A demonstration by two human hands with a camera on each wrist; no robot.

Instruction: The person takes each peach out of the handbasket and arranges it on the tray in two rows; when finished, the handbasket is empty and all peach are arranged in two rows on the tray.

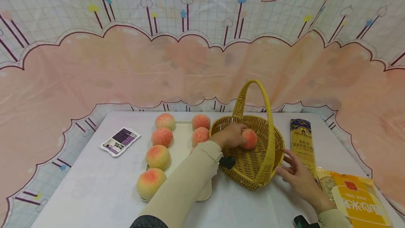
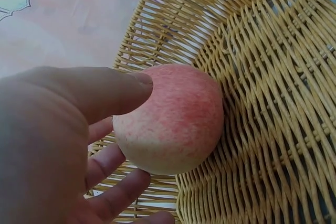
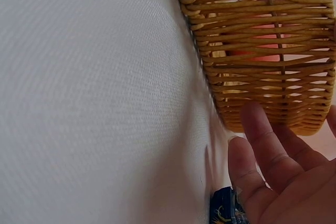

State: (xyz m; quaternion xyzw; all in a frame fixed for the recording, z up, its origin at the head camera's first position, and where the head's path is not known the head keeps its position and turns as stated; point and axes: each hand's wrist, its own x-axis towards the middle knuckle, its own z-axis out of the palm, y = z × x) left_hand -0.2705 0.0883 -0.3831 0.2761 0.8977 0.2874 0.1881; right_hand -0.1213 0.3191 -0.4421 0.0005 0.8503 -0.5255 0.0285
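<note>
In the head view, my left hand (image 1: 230, 135) reaches into a yellow wicker basket (image 1: 246, 173) and holds a pinkish-red peach (image 1: 250, 139). The left wrist view shows the thumb pressed on top of the peach (image 2: 181, 119) and the fingers under its other side, with the woven wall close behind. At the basket's right side, my right hand (image 1: 300, 178) touches the outer wall with loosely extended fingers. From the right wrist, those fingers (image 3: 255, 121) lie along the weave (image 3: 262, 66), and a red patch shows through the gaps.
Several peaches (image 1: 158, 157) stand in two columns on a cream tray (image 1: 181, 136), partly hidden by my left sleeve (image 1: 186, 182). A purple-and-white packet (image 1: 120, 141) lies at left. Right of the basket are a spaghetti pack (image 1: 302, 143) and a yellow food bag (image 1: 360, 200).
</note>
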